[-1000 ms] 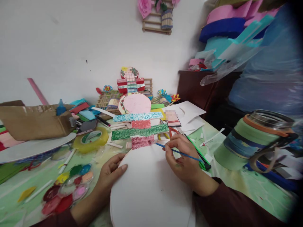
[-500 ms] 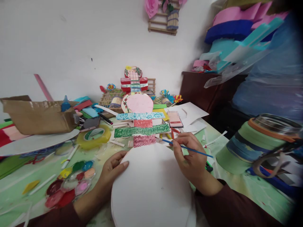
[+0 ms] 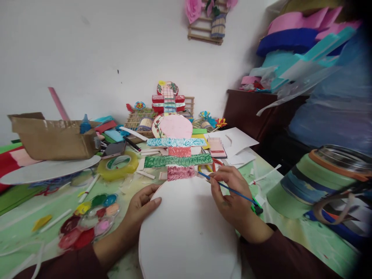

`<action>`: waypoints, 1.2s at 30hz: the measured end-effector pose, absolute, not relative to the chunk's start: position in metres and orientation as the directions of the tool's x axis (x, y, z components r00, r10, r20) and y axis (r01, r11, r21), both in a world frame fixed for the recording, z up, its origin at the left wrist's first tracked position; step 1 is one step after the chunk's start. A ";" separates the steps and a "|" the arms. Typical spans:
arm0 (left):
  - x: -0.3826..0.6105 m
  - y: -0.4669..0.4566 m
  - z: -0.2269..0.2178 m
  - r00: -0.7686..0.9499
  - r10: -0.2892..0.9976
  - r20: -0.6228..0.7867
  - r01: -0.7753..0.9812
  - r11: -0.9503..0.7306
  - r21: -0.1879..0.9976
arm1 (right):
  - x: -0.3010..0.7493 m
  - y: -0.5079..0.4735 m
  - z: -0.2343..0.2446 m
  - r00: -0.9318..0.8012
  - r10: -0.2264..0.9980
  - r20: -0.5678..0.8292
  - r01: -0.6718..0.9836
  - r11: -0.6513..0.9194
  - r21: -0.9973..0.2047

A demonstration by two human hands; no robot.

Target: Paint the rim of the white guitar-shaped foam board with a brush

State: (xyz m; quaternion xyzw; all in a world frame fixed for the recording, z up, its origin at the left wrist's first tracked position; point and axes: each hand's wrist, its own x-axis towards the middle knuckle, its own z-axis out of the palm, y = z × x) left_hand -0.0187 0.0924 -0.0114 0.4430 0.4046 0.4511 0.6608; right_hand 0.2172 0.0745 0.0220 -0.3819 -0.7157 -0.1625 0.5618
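Observation:
A large white rounded board (image 3: 188, 228) lies in front of me, joined at its far end to a painted strip with a maroon section (image 3: 181, 173), a green crossbar (image 3: 178, 160), a light blue crossbar (image 3: 176, 142) and a pink round end (image 3: 176, 126). My left hand (image 3: 145, 205) is closed on the board's left edge, thumb on top. Between thumb and fingers of my right hand (image 3: 232, 197) is a thin blue paintbrush (image 3: 226, 186). Its tip touches or hovers at the right side of the maroon section; I cannot tell which.
Left of the board sit a paint palette (image 3: 90, 221), a roll of clear tape (image 3: 117, 166) and a cardboard box (image 3: 55, 139). A green thermos (image 3: 310, 186) stands at the right. A similar painted piece (image 3: 168, 99) leans near the wall, and paper sheets (image 3: 235, 143) lie behind.
The whole view has shifted slightly, so things appear a little further right. The paintbrush in my right hand stays by the right side of the maroon section, and my left hand keeps its hold.

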 end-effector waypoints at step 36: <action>-0.019 0.094 -0.017 0.300 0.949 -0.102 -0.232 0.176 0.957 | 0.217 0.075 0.024 -0.087 0.352 0.932 0.749 0.639 -0.172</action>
